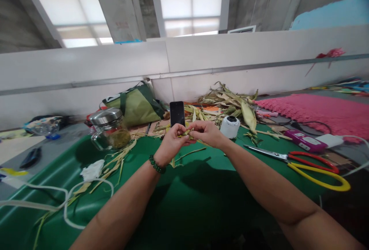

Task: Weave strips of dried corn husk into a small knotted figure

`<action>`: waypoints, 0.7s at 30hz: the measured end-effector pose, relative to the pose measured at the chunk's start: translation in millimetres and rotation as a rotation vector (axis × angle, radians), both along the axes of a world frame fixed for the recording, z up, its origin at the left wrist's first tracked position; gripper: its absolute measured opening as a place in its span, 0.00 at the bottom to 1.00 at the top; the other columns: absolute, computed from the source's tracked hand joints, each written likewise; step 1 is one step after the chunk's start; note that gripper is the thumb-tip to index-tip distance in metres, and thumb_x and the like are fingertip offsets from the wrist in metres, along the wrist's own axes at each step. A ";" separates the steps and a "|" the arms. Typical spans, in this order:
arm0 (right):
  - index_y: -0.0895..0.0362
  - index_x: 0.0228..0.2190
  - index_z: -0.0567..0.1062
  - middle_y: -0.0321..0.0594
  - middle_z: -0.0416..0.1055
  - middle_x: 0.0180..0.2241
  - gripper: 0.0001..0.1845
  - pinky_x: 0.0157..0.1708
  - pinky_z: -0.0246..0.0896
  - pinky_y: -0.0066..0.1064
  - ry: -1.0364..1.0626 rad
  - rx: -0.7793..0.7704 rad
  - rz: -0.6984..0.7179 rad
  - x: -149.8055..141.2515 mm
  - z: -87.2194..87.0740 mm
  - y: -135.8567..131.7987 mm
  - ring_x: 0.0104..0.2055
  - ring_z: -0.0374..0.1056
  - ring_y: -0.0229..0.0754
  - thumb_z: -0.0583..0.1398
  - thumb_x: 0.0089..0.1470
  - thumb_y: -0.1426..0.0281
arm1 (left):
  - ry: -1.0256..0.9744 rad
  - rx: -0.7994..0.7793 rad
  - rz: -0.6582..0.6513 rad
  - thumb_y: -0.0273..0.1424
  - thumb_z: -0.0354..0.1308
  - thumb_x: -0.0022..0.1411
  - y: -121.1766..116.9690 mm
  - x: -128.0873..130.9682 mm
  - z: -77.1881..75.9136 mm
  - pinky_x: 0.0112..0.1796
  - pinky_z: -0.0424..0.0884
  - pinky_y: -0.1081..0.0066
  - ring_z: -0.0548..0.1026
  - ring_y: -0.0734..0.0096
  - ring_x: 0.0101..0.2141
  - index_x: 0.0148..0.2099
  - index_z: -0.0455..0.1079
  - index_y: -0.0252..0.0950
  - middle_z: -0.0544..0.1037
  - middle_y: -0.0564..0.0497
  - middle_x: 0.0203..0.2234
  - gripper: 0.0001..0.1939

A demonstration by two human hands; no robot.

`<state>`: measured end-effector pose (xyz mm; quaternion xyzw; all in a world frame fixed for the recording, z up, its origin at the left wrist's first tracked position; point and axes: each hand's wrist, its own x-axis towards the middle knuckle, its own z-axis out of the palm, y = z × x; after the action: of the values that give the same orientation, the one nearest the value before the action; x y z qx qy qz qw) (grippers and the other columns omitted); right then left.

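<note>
My left hand (172, 144) and my right hand (209, 133) meet over the green mat, fingers closed on a small piece of corn husk (187, 132) between them. Most of that piece is covered by my fingers. Just behind the hands a dark phone (177, 112) stands upright. To the right of my right hand is a white thread spool (230, 128). A thin green-brown husk strip (191, 151) lies on the mat below the hands.
Scissors (284, 157) with red and yellow handles lie at right. A lidded glass jug (115, 136) stands at left near a green bag (137, 106). Corn husks (227, 100) are heaped at the back. A white cable (67, 200) loops across the green mat (178, 211).
</note>
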<state>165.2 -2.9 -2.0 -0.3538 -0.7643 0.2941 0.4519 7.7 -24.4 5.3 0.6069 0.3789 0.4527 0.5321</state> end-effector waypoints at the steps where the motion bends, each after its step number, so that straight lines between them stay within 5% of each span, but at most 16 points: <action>1: 0.60 0.28 0.75 0.30 0.61 0.16 0.09 0.19 0.46 0.23 0.003 0.000 0.008 0.5 0.5 0.1 0.19 0.52 0.30 0.58 0.43 0.69 | 0.009 -0.005 0.005 0.25 0.61 0.49 0.0 0.0 0.2 0.31 0.73 0.72 0.79 0.71 0.28 0.33 0.57 0.37 0.72 0.59 0.24 0.13; 5: 0.60 0.24 0.73 0.31 0.62 0.17 0.06 0.20 0.47 0.24 -0.031 0.009 -0.037 -0.3 0.7 -2.0 0.19 0.54 0.31 0.59 0.44 0.69 | 0.039 0.002 0.038 0.24 0.60 0.50 1.4 0.3 -1.2 0.29 0.73 0.73 0.78 0.72 0.27 0.31 0.59 0.36 0.72 0.58 0.23 0.11; 11: 0.57 0.25 0.73 0.34 0.69 0.21 0.03 0.24 0.52 0.25 -0.176 0.173 -0.299 -6.0 -1.8 -9.6 0.23 0.61 0.34 0.58 0.45 0.72 | 0.088 0.172 0.112 0.23 0.58 0.48 3.3 3.1 -5.9 0.30 0.73 0.74 0.74 0.76 0.26 0.28 0.61 0.35 0.69 0.58 0.23 0.07; 16: 0.56 0.29 0.75 0.32 0.70 0.22 0.06 0.26 0.53 0.24 -0.151 0.208 -0.107 0.1 -0.8 -5.5 0.23 0.61 0.33 0.57 0.50 0.71 | 0.118 0.169 0.105 0.24 0.56 0.48 0.8 3.3 -1.6 0.29 0.71 0.74 0.74 0.74 0.27 0.27 0.59 0.37 0.68 0.58 0.22 0.07; 21: 0.57 0.23 0.72 0.33 0.69 0.21 0.03 0.26 0.52 0.25 -0.146 0.212 -0.242 -3.0 0.0 -9.3 0.23 0.61 0.34 0.58 0.46 0.72 | 0.126 0.229 0.117 0.24 0.58 0.48 -1.6 4.7 -1.4 0.29 0.70 0.74 0.72 0.75 0.26 0.27 0.60 0.37 0.68 0.58 0.21 0.08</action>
<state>162.2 -12.2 -2.1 -0.4139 -0.7736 0.1290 0.4621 12.4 -26.0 3.9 0.6675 0.3923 0.4843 0.4074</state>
